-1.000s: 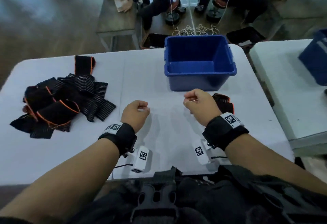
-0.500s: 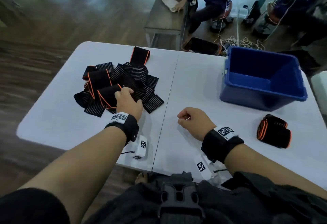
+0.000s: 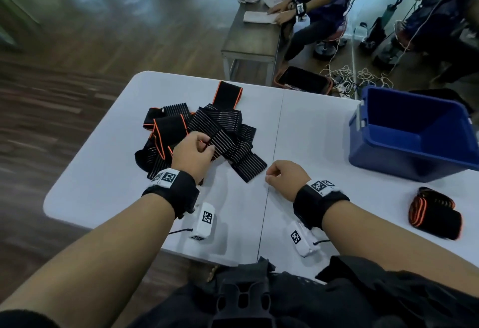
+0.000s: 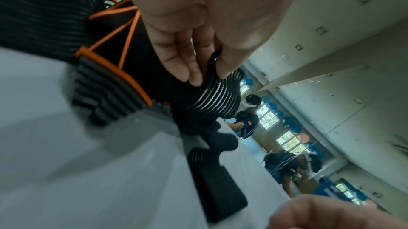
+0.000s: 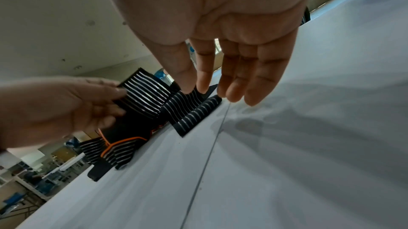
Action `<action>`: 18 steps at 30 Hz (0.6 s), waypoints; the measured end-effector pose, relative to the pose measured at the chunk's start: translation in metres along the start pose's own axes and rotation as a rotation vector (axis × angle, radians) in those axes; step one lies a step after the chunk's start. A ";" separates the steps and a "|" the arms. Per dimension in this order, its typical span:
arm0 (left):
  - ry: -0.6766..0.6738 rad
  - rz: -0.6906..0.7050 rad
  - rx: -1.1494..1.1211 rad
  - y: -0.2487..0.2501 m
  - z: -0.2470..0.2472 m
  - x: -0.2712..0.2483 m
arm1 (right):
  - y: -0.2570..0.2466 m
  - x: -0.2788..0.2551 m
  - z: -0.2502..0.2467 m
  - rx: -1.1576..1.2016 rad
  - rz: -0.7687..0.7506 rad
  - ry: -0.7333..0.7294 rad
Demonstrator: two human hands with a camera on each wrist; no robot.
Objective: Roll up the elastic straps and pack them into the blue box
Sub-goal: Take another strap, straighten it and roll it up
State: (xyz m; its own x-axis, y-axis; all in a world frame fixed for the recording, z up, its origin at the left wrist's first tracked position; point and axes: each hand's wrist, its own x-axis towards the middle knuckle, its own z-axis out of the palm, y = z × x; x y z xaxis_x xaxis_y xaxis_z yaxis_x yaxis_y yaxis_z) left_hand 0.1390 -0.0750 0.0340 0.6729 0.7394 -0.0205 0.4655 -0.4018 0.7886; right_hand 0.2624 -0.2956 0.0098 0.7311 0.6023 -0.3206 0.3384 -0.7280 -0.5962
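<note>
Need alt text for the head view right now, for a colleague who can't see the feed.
The left hand pinches a striped black elastic strap from the pile of straps on the white table, while the right hand hangs loosely curled and holds nothing nearby. At right, one rolled strap lies on the table in front of the blue box.

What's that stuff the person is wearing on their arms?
Both arms are bare, with no sleeves. The left wrist and the right wrist each wear a wide black band with a white square-patterned tag on top. Under each hangs a small white box, also tagged, with a thin black cable.
</note>
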 end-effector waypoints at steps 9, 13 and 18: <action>0.025 0.129 -0.252 0.024 -0.048 0.024 | -0.033 0.044 0.028 -0.258 0.070 0.055; -0.024 0.133 -0.217 0.022 -0.053 0.033 | -0.039 0.050 0.027 -0.230 0.113 0.052; -0.057 0.210 -0.099 0.022 -0.060 0.045 | -0.041 0.047 0.015 -0.045 0.086 0.076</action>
State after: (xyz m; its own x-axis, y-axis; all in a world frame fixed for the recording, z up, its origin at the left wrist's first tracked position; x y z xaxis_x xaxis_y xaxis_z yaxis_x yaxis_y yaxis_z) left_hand 0.1450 -0.0180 0.0875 0.7820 0.6120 0.1181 0.2548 -0.4868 0.8355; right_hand 0.2740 -0.2331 0.0081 0.8005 0.5121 -0.3115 0.2975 -0.7906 -0.5351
